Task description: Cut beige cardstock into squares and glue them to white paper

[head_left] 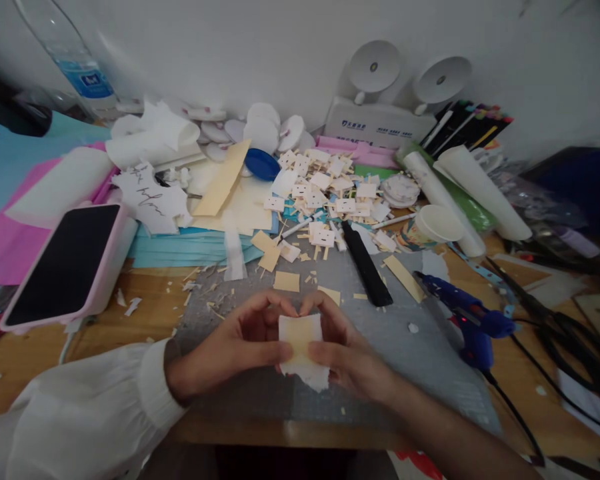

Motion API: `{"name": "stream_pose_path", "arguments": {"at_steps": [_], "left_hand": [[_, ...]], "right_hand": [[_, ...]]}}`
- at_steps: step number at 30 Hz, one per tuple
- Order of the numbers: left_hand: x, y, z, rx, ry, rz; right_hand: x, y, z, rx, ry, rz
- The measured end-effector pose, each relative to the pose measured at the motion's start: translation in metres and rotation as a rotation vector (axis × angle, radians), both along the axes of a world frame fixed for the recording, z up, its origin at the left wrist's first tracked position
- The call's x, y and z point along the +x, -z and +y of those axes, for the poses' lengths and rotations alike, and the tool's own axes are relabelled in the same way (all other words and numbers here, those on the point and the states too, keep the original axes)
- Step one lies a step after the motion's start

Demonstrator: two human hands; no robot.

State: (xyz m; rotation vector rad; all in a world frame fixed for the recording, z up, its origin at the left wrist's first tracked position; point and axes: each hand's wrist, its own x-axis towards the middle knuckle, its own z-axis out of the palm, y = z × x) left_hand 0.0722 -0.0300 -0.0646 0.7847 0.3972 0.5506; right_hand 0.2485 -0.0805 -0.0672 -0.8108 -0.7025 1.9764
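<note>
Between both hands, above the front of the grey cutting mat [420, 373], is a small white paper piece [305, 375] with a yellowish middle and a ragged lower edge. My left hand [250, 337] pinches its left side, thumb on the face and fingers behind. On its right side my right hand [345, 347] grips in the same way. The fingertips of both hands come close together at the top edge. Just beyond them lie yellow card pieces [287, 281] and a black utility knife [366, 265].
A blue glue gun [467, 313] and black scissors [560, 327] lie at the right. Small paper figures with drawn faces [323, 235] are heaped at the back. A phone [65, 260] leans at the left, near blue paper sheets [180, 248]. A paper cup [435, 225] lies tilted.
</note>
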Motion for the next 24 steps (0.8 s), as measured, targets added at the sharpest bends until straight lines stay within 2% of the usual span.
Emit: {"name": "stream_pose_path", "arguments": {"at_steps": [11, 24], "left_hand": [[-0.0034, -0.0012, -0.0033, -0.011, 0.023, 0.003], [-0.0032, -0.0023, 0.0008, 0.008, 0.074, 0.029]], "right_hand": [[0.0000, 0.0023, -0.0020, 0.050, -0.044, 0.016], [-0.0007, -0.0027, -0.0010, 0.207, 0.009, -0.104]]}}
